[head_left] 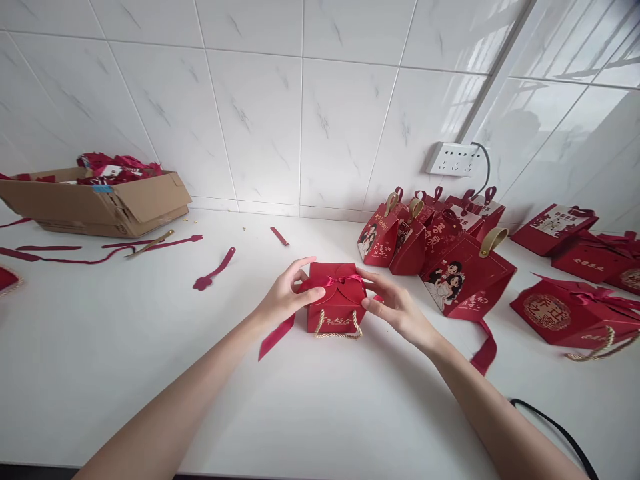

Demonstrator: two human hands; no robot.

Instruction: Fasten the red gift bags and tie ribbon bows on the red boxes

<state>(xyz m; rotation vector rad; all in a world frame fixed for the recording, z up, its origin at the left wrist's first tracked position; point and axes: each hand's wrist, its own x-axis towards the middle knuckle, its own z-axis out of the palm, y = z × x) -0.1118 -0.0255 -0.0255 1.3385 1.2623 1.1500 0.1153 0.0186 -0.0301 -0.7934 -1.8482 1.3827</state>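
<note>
A small red gift box (334, 305) stands upright on the white table, its scalloped top flaps folded together. Dark pink ribbon (339, 281) is knotted over the top, with one tail (277, 339) trailing to the left on the table. A gold rope handle (340, 335) hangs down the front, below gold lettering. My left hand (290, 292) grips the box's left side, thumb on the top edge. On the opposite side my right hand (395, 303) holds it with thumb at the front corner and fingers behind. The far fingers of both hands are partly hidden by the box.
Several red gift boxes with loop handles (465, 277) stand at right, beside ribbon-tied boxes (555, 310). A cardboard carton (95, 207) full of red pieces sits far left. Straps (215, 270) lie nearby. A power strip (453, 160) is on the tiled wall; a black cable (555, 427) lies front right.
</note>
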